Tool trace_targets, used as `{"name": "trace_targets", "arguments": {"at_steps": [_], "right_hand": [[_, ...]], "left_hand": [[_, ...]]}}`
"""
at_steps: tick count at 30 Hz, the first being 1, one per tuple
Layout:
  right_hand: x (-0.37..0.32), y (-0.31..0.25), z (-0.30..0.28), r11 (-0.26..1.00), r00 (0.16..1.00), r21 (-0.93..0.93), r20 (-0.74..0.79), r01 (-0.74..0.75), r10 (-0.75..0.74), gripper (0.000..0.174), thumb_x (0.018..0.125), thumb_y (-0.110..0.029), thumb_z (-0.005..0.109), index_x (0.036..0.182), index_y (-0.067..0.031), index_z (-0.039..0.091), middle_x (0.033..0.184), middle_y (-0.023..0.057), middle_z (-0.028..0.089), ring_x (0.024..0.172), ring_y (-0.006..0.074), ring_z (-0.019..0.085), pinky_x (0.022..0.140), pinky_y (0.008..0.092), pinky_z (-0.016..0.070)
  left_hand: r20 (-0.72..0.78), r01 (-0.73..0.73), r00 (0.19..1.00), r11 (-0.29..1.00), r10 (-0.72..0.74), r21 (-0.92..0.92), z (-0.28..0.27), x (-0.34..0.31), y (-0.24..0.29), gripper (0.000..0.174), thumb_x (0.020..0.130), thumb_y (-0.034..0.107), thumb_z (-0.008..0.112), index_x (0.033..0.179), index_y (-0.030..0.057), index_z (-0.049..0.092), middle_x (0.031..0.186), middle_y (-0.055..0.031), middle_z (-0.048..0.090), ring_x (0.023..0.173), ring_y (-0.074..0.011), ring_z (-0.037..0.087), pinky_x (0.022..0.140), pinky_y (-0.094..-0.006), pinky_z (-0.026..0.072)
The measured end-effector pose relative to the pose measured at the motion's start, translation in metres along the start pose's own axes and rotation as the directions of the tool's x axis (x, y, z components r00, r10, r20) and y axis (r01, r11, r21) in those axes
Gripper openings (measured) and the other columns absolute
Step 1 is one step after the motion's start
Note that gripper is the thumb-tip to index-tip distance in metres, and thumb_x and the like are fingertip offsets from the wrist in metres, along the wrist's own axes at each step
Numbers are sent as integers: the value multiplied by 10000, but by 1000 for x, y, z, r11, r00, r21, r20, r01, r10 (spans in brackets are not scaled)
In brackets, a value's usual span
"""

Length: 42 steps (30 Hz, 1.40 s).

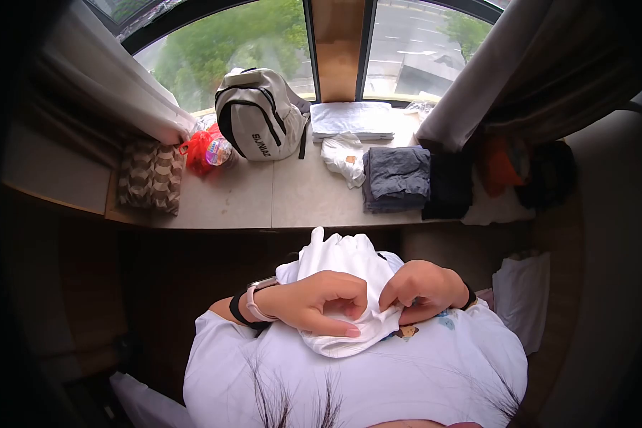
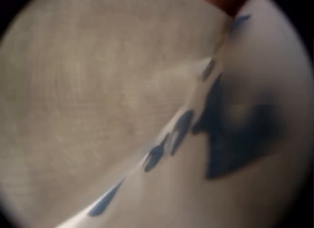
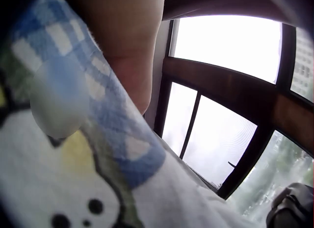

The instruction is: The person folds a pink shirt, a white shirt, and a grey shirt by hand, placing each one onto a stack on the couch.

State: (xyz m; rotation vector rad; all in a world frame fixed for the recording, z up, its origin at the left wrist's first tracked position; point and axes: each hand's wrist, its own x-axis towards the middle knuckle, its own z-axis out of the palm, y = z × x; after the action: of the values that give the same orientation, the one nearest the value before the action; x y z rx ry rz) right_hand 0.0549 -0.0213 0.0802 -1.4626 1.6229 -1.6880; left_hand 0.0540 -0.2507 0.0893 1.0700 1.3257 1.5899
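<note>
A bunched white garment point(image 1: 342, 257) is held up in front of the person's chest. My left hand point(image 1: 317, 299), with a watch on its wrist, has curled fingers and lays its thumb on the garment's near part. At the garment's right edge, my right hand point(image 1: 422, 289) pinches the fabric between thumb and fingers. Close white cloth with blue print point(image 2: 240, 134) fills much of the left wrist view, blurred. In the right wrist view, cloth printed with a white cartoon face and blue checks point(image 3: 113, 120) lies close to the camera.
On the window ledge point(image 1: 235, 203) stand a white backpack point(image 1: 257, 121), a red bag point(image 1: 201, 153) and a patterned cushion point(image 1: 150, 175). Further right lie folded white towels point(image 1: 353, 120), a crumpled white cloth point(image 1: 344, 157), folded grey clothes point(image 1: 397, 178) and black cloth point(image 1: 448, 185). Curtains flank the window.
</note>
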Motion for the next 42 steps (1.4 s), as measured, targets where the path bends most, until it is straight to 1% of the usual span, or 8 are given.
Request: {"name": "trace_targets", "arguments": {"at_steps": [2,5,9,13,26,30,34,42], "right_hand": [[-3,3,2,997,989,27,-133,70,-65,258,707,-42,700,695,-67,443,744,94,602,568,218,562,495,255,431],[-3,3,7,996,969,-16,-229,90,-91,307,667,-6,733,644,-80,436,748,121,626,567,195,582,466,235,424],[2,0,11,994,946,-81,-311,70,-92,315,648,-11,752,644,-84,446,714,106,622,556,176,579,463,222,421],[0,1,13,988,901,-150,-419,48,-107,319,637,-16,762,623,-90,452,688,83,610,560,154,575,469,204,416],[12,73,-2,954,912,-180,-378,-241,159,253,656,-79,703,854,-48,549,877,79,567,819,224,546,737,292,421],[21,97,-7,923,873,-142,-403,-357,276,250,650,-76,691,842,-38,535,877,88,558,827,239,533,756,301,415],[30,115,-12,941,926,-227,-339,-250,164,224,668,-101,684,849,-38,567,895,92,553,860,240,530,769,305,412],[35,172,-2,882,915,-278,-252,-381,316,151,699,-65,660,821,0,599,847,121,572,805,257,552,709,304,430]], "left_hand": [[83,13,996,983,-29,185,-4,1,6,332,741,288,682,784,12,502,669,-69,518,560,-128,477,526,-234,369],[110,377,910,909,-400,179,-8,15,34,398,720,341,697,788,5,497,614,-52,504,507,-137,499,474,-237,379],[25,305,935,837,-354,455,3,34,36,492,722,458,652,755,-21,546,510,-113,524,427,-206,519,416,-282,392],[-5,368,910,803,-414,469,4,37,43,358,768,290,568,722,-65,584,577,-187,564,510,-293,563,492,-338,433],[-385,272,919,849,-88,454,-40,3,76,193,822,19,473,1009,16,423,671,-90,535,513,-108,440,472,-231,324],[-389,383,903,756,-184,530,-54,-9,94,136,828,-7,463,958,24,489,819,-101,539,714,-134,522,647,-235,418],[-429,357,900,686,-72,634,-61,-20,98,141,810,-32,464,934,10,515,836,-89,546,731,-151,531,671,-241,424],[-531,436,847,604,-24,668,-63,-37,108,161,788,-20,491,941,6,533,819,-119,561,713,-233,538,654,-291,428]]}}
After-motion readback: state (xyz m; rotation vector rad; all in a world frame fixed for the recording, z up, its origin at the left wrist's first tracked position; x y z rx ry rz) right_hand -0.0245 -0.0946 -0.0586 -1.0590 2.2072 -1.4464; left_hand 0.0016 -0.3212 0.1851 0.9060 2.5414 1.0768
